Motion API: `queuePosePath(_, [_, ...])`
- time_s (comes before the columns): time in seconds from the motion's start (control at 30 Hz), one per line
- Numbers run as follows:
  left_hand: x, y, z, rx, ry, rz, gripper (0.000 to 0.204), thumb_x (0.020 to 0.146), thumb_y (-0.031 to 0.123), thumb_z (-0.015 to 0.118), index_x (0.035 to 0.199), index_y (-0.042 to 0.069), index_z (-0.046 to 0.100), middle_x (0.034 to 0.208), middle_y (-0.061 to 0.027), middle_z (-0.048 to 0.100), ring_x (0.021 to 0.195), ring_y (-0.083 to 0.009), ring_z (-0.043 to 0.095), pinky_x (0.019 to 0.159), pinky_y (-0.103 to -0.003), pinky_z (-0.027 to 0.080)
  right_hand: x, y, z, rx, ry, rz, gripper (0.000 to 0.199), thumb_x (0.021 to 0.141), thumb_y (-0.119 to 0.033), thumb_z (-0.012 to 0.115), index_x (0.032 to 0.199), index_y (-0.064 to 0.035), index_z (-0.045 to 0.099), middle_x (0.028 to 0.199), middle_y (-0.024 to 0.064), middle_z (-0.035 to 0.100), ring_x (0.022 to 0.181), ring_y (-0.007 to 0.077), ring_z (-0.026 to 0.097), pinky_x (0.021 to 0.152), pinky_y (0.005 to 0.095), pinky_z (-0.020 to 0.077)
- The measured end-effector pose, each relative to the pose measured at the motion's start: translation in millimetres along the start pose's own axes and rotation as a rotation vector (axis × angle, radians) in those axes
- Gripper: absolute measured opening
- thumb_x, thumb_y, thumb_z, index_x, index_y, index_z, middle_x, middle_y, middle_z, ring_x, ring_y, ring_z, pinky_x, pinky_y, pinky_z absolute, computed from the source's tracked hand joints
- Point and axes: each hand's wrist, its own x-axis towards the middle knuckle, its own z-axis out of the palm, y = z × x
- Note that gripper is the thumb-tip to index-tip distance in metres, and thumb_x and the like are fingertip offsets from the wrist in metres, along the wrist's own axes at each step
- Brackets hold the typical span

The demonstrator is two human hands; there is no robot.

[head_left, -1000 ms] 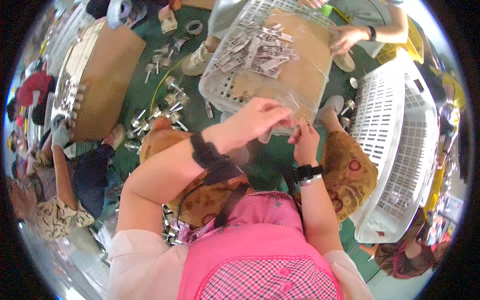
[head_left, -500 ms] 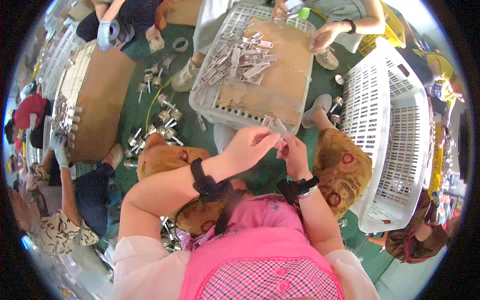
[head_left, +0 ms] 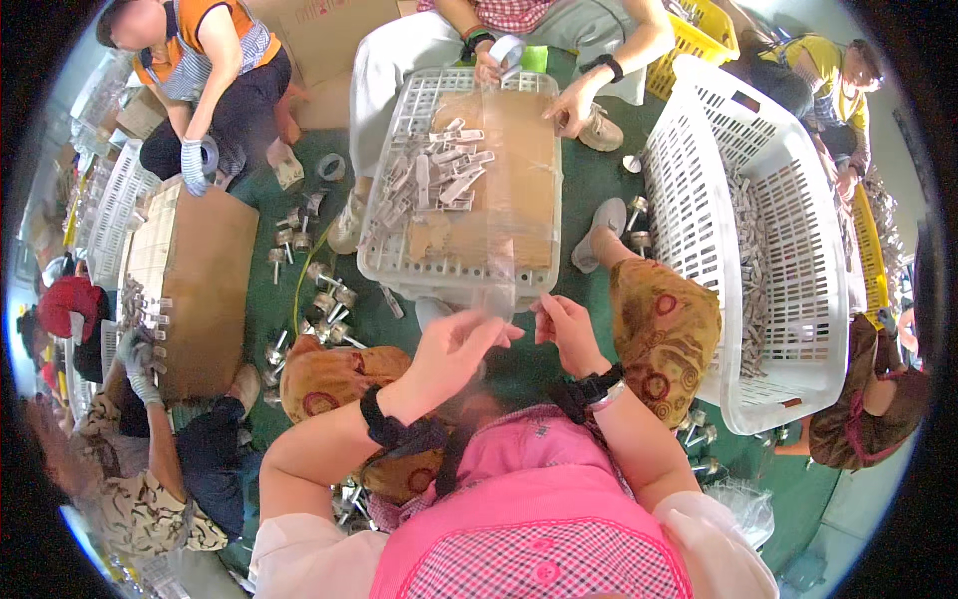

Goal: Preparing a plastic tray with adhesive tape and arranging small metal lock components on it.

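– Where to find the clear tape strip (head_left: 499,245)?
– Just ahead of the left hand (head_left: 454,351), close by the fingertips, then stretching away over the brown cardboard (head_left: 531,150) on the white plastic crate (head_left: 387,263).
– Pinching there?
– With fingers curved; cannot tell if pinching or only touching.
– And at the right hand (head_left: 569,334)?
– Near the crate's rim, right of the strip; cannot tell if pinching.
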Motion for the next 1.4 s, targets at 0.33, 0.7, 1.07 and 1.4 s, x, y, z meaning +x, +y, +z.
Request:
queuePosePath(0.33, [-44.6,34.2,-20.4,0.237,0.242,0.196,0.027,0.090,0.015,0.046,0.076,-0.001,0.063,0.089,-0.0079,0.067,0.074,-0.0074,0.055,0.068,-0.023,0.043,-1.0,-26.0,-5.0,-0.115,-0.050,-0.120,0.027,0.088,-0.022,0.053,0.105,-0.0005,0.051,0.068,0.0042,0.055,0.054,0.0116,0.052,0.050,0.0242,0.0419])
queuePosePath(0.7, [-40.9,141.1,-90.3,0.236,0.300,0.265,0.033,0.086,0.022,0.049,0.061,0.002,0.053,0.072,-0.0152,0.063,0.069,-0.0184,0.060,0.065,-0.026,0.043,5.3,-85.0,-10.8,-0.283,-0.059,-0.286,0.033,0.089,-0.018,0.053,0.117,-0.0026,0.048,0.076,0.0028,0.057,0.059,0.0081,0.053,0.055,0.0209,0.0457])
queuePosePath(1.07, [-26.4,133.3,-82.3,0.206,0.315,0.280,0.040,0.089,0.028,0.050,0.059,0.003,0.054,0.072,-0.0159,0.064,0.066,-0.0152,0.058,0.062,-0.025,0.042,14.1,-52.9,-35.3,-0.337,-0.102,-0.263,0.030,0.087,-0.015,0.055,0.113,-0.0004,0.049,0.074,0.0024,0.056,0.057,0.0084,0.053,0.054,0.0210,0.0457])
queuePosePath(1.4, [-0.6,116.2,-75.8,0.018,0.445,0.251,0.047,0.088,0.041,0.053,0.056,0.006,0.053,0.069,-0.0135,0.064,0.066,-0.0154,0.061,0.059,-0.024,0.043,0.5,-40.7,-53.6,-0.407,-0.078,-0.209,0.030,0.085,-0.017,0.057,0.109,0.0004,0.052,0.072,0.0040,0.056,0.055,0.0090,0.053,0.051,0.0224,0.0452])
